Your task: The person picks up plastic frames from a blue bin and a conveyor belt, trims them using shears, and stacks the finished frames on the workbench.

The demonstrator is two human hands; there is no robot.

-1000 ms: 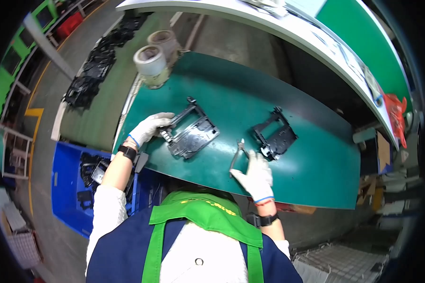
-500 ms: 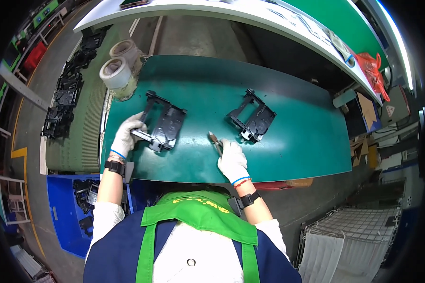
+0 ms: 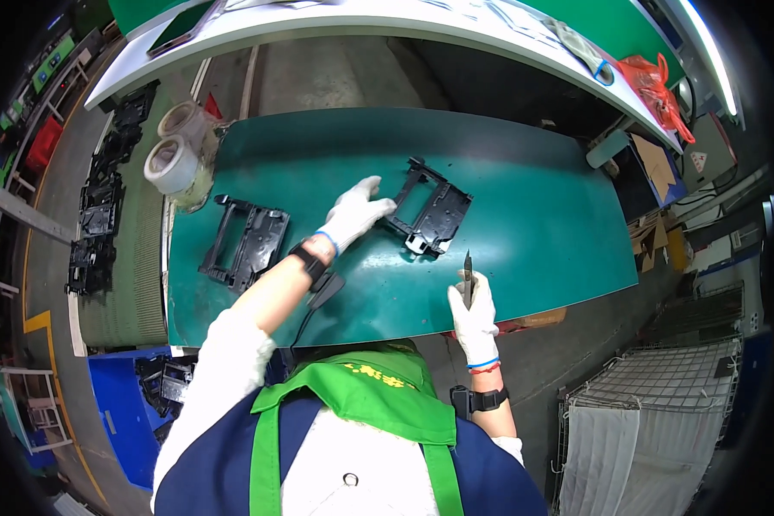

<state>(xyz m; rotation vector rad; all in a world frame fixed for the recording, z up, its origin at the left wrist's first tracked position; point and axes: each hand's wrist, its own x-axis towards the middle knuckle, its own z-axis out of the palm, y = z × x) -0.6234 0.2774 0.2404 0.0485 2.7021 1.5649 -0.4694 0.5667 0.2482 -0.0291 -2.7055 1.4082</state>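
Fingers of the white-gloved left hand (image 3: 355, 215) are parted, fingertips just beside the black plastic open-frame bracket (image 3: 447, 215) at right; contact cannot be determined. The white-gloved right hand (image 3: 475, 315) grips a slim, dark, pointed hand tool (image 3: 468, 273), tip directed away from the body. Relative to the earlier frame, the left hand has released the matching black plastic bracket (image 3: 260, 241) at left. Both lie on the flat green table (image 3: 542, 224).

The green counter (image 3: 542, 249) carries two black frames (image 3: 261, 245). One hand tool (image 3: 468, 277) and two black wrist straps (image 3: 493, 399) are present.
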